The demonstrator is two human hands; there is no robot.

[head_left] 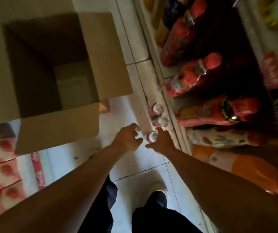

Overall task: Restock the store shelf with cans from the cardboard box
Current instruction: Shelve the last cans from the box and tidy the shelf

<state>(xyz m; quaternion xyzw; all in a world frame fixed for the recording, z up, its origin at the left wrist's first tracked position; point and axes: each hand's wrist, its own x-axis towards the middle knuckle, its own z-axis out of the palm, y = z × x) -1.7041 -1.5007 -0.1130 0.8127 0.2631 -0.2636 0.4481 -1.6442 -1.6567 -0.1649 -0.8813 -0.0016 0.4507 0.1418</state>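
On the tiled floor (pixel 134 165), just in front of the shelf base, three cans stand upright in a short row. The nearest can (pixel 152 137) is between the two hands. The right hand (pixel 162 142) touches its side with the fingers curved around it, but I cannot tell if the grip is really closed. The left hand (pixel 128 137) is just beside the can, fingers spread and bent, holding nothing. The second can (pixel 162 121) and the far can (pixel 156 109) stand behind, close to each other. To the left is the cardboard box (pixel 91 64) with flaps open; its inside is dark and looks empty. On the right, the shelf (pixel 173 105) carries red bottles (pixel 193 78) in plastic wrap.
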